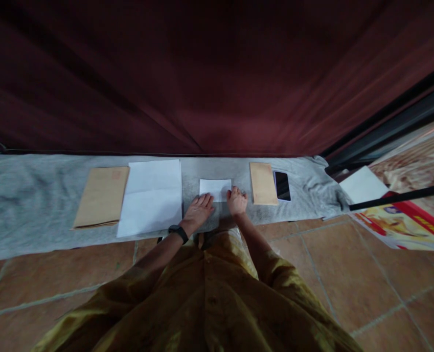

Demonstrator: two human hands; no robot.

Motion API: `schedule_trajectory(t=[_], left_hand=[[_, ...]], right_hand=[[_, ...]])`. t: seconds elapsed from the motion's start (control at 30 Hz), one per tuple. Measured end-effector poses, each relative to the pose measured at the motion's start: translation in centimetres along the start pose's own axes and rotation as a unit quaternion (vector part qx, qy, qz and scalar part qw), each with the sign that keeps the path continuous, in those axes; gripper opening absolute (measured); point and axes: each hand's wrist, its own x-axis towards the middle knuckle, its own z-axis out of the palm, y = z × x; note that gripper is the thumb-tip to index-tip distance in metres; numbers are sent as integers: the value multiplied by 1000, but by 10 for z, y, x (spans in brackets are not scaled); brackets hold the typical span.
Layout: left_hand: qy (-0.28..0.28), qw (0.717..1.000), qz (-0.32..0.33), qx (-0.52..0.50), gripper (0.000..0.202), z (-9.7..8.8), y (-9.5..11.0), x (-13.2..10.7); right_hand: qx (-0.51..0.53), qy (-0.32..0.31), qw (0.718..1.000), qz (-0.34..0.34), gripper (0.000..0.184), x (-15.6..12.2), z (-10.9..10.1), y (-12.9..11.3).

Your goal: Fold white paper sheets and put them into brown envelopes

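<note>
A small white sheet of paper [216, 187], apparently folded, lies flat on the grey cloth right in front of me. My left hand [199, 210], with a dark band at its wrist, rests on its lower left corner, fingers stretched out and flat. At the paper's right edge, my right hand [237, 200] has its fingers curled in as if pinching that edge; the exact grip is too small to see. To the left lies a stack of larger white sheets [152, 195]. A small brown envelope [263, 183] is just right of my right hand.
A pile of larger brown envelopes [101, 198] sits left of the white sheets. Beyond the small envelope lies a smartphone [282, 186]. The grey cloth [29, 200] covers a narrow bench against a dark red curtain [217, 98]. A colourful box [403, 222] stands at far right, above the tiled floor [345, 259].
</note>
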Motion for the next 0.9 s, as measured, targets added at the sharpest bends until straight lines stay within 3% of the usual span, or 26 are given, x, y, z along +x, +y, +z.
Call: schedule_trajectory(t=[0.27,0.4,0.5,0.57,0.7,0.9], left_hand=[[3,1000,11,7,54,7,0,-5],[6,1000,13,20,54,5,5,-5],[1,999,23,30,54,5,7,-6],[-6,999,30,37,54,6,7,-6],[-11,999,27,29,54,7,6,-8],[-7,1000,17,-10,53,8,6,-9]], right_hand=[[21,-11,1000,18,31,-2,-15,-3],[69,22,993,-96,39,-8,-13,-12],[129,10,969,-208,40,-13,0,-20],[155,-1,956,-248,40,-16,10,-23],[158,-4,955,-251,43,-20,24,-22],[105,2,968,-230,48,-23,24,-18]])
